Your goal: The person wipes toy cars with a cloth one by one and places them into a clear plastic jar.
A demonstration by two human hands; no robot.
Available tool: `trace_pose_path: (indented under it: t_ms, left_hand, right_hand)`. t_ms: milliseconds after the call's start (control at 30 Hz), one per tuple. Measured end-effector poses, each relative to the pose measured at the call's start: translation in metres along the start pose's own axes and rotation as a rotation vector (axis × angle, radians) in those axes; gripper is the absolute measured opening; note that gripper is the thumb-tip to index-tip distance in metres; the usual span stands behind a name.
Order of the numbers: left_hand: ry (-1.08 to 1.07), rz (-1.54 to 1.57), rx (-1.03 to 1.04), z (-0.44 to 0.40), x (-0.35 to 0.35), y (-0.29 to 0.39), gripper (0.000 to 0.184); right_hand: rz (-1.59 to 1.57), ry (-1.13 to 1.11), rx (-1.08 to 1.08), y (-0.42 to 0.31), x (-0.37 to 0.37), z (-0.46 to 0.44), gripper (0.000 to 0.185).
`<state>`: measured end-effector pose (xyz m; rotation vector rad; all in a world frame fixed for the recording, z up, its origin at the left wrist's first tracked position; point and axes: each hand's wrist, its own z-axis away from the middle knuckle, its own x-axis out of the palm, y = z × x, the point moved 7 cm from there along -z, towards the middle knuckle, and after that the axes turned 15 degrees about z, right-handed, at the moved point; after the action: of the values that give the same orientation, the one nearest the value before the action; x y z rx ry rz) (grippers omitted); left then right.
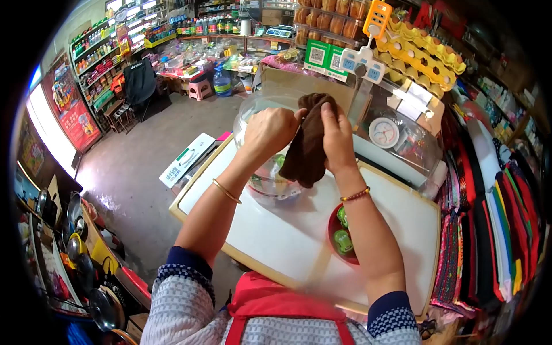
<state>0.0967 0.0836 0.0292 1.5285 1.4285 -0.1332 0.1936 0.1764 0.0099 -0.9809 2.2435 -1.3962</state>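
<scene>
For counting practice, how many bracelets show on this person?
2: a gold-coloured bangle on the left forearm, a beaded bracelet on the right wrist. The sleeves could hide more.

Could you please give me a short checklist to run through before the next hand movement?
1. Dark brown, soft fabric piece held: ok; the left hand and the right hand both grip it.
2. Clear, round plastic container on the white, wood-edged table: ok.
3. Container's mouth uncovered: cannot tell; hands and fabric hide part of it.
4. Green-wrapped items inside the round red bowl: ok for those visible.
5. Whole bowl in sight: not ok; the right forearm covers part of it.
6. Gold-coloured bangle clear of the fabric: ok; it sits on the left forearm, apart from it.
</scene>
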Motion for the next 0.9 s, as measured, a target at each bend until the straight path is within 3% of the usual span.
trace_pose_path:
  t_ms: [167,333,433,467,533,600,733,800,900]
  left_hand:
    - [0.091,0.023,0.171,0.015,0.003,0.019,0.049]
    - [-0.132,-0.004,0.028,0.028,0.012,0.045,0.039]
    - [0.143,0.365,0.314,0.046,-0.001,0.067,0.015]
    - [0.112,0.377,0.313,0.05,0.006,0.071,0.015]
    - [0.161,0.494,0.662,0.067,0.011,0.097,0.013]
    - [-0.032,0.666,0.552,0.079,0.046,0.101,0.016]
    - [-0.276,0.712,0.537,0.104,0.142,0.104,0.017]
    - [-0.356,0.694,0.555,0.121,0.187,0.094,0.028]
    - [-0.737,0.478,0.501,0.152,0.241,0.089,0.052]
  right_hand:
    - [-0.076,0.091,0.209,-0.01,-0.038,0.045,0.034]
    - [-0.107,0.204,0.315,-0.004,-0.094,0.115,0.035]
    - [-0.167,0.254,0.325,-0.005,-0.136,0.16,0.038]
    - [-0.151,0.297,0.318,-0.007,-0.148,0.173,0.039]
    - [-0.182,0.417,0.341,-0.003,-0.173,0.199,0.039]
    - [-0.2,0.516,0.381,0.002,-0.191,0.219,0.038]
    - [-0.136,0.601,0.405,0.02,-0.216,0.246,0.038]
    - [-0.109,0.67,0.425,0.029,-0.222,0.258,0.037]
    - [-0.098,0.731,0.514,0.045,-0.225,0.272,0.037]
